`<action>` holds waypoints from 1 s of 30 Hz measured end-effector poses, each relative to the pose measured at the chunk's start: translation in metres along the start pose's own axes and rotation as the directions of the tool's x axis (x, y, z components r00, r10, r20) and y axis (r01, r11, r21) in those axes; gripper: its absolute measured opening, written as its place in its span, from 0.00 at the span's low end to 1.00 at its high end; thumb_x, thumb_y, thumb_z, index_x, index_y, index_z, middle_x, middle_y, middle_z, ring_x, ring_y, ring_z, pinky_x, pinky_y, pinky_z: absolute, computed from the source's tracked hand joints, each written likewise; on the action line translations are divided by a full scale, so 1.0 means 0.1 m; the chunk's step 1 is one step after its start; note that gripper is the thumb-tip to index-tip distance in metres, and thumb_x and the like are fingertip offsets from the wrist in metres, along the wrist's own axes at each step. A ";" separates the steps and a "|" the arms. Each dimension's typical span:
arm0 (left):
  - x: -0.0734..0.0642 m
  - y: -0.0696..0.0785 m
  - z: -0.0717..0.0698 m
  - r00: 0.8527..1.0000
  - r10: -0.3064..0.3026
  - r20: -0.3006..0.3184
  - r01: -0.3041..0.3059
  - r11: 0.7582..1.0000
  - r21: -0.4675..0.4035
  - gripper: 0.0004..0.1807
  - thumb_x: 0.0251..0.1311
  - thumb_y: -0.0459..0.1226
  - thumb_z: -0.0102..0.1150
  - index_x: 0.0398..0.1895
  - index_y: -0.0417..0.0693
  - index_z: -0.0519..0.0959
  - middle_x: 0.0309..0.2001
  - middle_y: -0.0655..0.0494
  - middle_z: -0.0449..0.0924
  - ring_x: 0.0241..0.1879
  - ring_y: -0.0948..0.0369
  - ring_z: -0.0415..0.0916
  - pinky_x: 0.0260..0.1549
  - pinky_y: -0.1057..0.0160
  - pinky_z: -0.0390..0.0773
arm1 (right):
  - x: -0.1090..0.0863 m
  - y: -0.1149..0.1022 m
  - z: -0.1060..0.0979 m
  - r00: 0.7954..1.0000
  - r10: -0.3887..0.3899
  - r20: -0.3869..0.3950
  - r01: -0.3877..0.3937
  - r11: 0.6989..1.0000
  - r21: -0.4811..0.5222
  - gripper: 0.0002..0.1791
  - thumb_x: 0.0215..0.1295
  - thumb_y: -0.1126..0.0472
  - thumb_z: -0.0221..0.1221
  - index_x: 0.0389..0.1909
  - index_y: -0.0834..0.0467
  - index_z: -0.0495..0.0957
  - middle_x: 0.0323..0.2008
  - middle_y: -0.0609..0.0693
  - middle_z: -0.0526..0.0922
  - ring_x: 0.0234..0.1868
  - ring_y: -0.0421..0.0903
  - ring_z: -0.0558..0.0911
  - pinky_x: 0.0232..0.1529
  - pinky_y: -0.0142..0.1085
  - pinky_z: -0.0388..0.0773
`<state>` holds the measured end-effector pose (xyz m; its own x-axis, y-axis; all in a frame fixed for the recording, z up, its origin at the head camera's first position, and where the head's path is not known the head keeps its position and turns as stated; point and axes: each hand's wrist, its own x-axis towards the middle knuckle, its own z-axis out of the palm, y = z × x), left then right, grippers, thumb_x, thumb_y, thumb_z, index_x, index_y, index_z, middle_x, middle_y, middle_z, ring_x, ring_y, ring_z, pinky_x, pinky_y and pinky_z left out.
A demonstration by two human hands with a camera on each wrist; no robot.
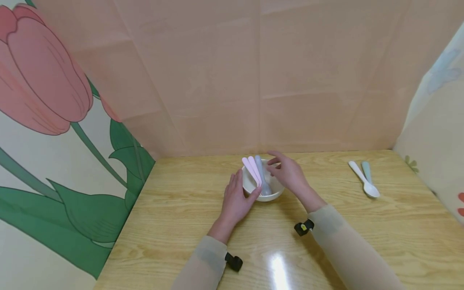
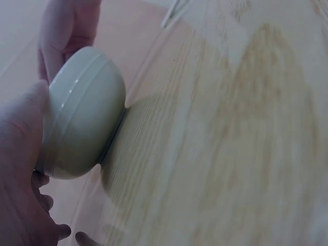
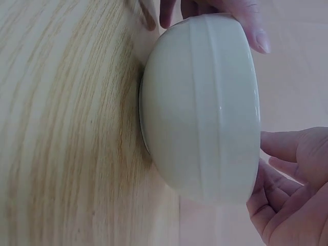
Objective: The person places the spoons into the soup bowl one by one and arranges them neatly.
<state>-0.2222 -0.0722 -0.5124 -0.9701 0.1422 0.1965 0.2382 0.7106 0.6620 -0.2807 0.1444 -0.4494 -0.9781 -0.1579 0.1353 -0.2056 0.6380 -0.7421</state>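
Observation:
A white bowl (image 1: 269,197) stands on the wooden table with two pink handles (image 1: 251,166) and a grey-blue spoon (image 1: 264,181) leaning in it. My left hand (image 1: 236,199) grips the bowl's left side, its thumb over the rim and its fingers along the outer wall. At the right rim is my right hand (image 1: 288,174), its fingers loosely bent and nothing seen between them. The right wrist view shows the bowl's side (image 3: 205,113) with the right hand's fingers (image 3: 284,195) close by the rim. The bowl hides the lower ends of the pink handles.
To the right on the table (image 1: 174,225) lie a white spoon (image 1: 369,188) and a teal utensil (image 1: 366,169), the white one partly over the other. A pink cloth backdrop (image 1: 217,100) rises behind the table's far edge. A tulip-patterned panel (image 1: 72,169) borders the left side.

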 end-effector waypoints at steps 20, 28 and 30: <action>0.00 0.00 0.01 0.999 -0.039 0.029 0.039 0.999 0.008 0.59 0.75 0.72 0.52 0.92 0.46 0.45 0.89 0.41 0.50 0.89 0.46 0.41 0.84 0.41 0.49 | -0.33 0.19 -0.40 0.990 0.028 -0.142 -0.026 1.000 0.017 0.33 0.83 0.55 0.65 0.82 0.57 0.69 0.57 0.60 0.88 0.43 0.54 0.90 0.41 0.42 0.84; 0.02 -0.01 0.02 0.999 -0.041 0.026 0.040 0.999 0.007 0.59 0.75 0.72 0.52 0.92 0.45 0.46 0.89 0.41 0.51 0.88 0.46 0.42 0.84 0.41 0.49 | -0.45 0.34 -0.54 0.979 0.025 -0.204 -0.026 1.000 0.001 0.34 0.83 0.51 0.64 0.82 0.57 0.70 0.55 0.59 0.89 0.42 0.54 0.90 0.34 0.38 0.82; 0.02 -0.01 0.02 0.999 -0.041 0.026 0.041 0.999 0.005 0.59 0.75 0.72 0.52 0.92 0.45 0.46 0.89 0.42 0.51 0.88 0.46 0.42 0.84 0.41 0.49 | -0.48 0.37 -0.57 0.977 0.028 -0.211 -0.028 1.000 0.001 0.34 0.83 0.50 0.64 0.82 0.58 0.70 0.56 0.60 0.89 0.42 0.55 0.90 0.33 0.38 0.81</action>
<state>-0.2243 -0.0707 -0.5140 -0.9800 0.1304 0.1503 0.1979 0.7196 0.6656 -0.2431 0.2186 -0.4458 -0.9679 0.0230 0.2503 -0.1777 0.6412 -0.7465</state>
